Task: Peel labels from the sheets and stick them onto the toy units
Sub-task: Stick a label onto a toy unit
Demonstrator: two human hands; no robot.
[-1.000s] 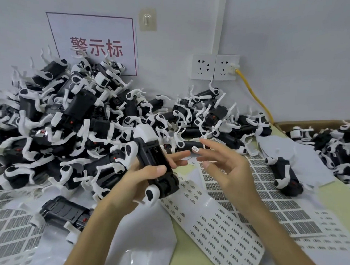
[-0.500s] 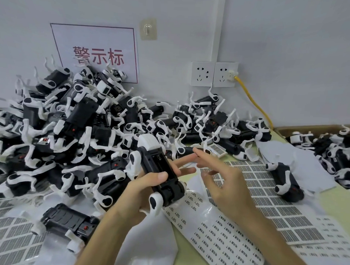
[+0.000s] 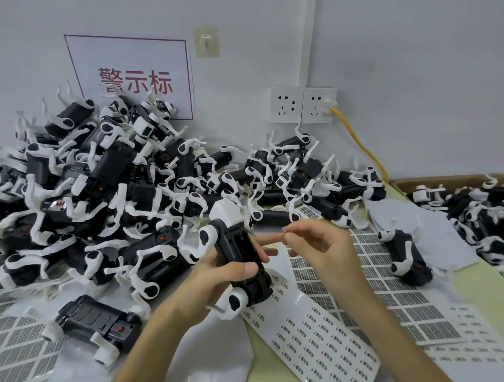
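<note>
Your left hand (image 3: 213,278): it grips a black-and-white plastic toy unit (image 3: 235,243) held up off the pale green table (image 3: 487,287). Your thumb lies across its dark body, and your forefinger reaches out toward the other hand.
Your right hand (image 3: 323,247): thumb and forefinger pinch a tiny white label (image 3: 285,230), just right of the held unit. You cannot tell from here whether it touches your left fingertip.
Label sheets: a glossy white sheet of small printed labels (image 3: 319,347) lies below your hands. A sheet of grey barcode rectangles (image 3: 384,284) lies just beside it, under your right forearm.
Heap: a large pile of matching toy units (image 3: 108,185) is stacked against the wall on your left.
Loose units: one black unit (image 3: 97,325) lies at lower left, and another unit (image 3: 405,259) lies on the barcode sheet to your right.
Box: a brown cardboard box (image 3: 434,180) at the right edge holds more units.
Wall: a white sign with red characters (image 3: 134,78), twin white sockets (image 3: 302,105) and a yellow cable (image 3: 358,143).
</note>
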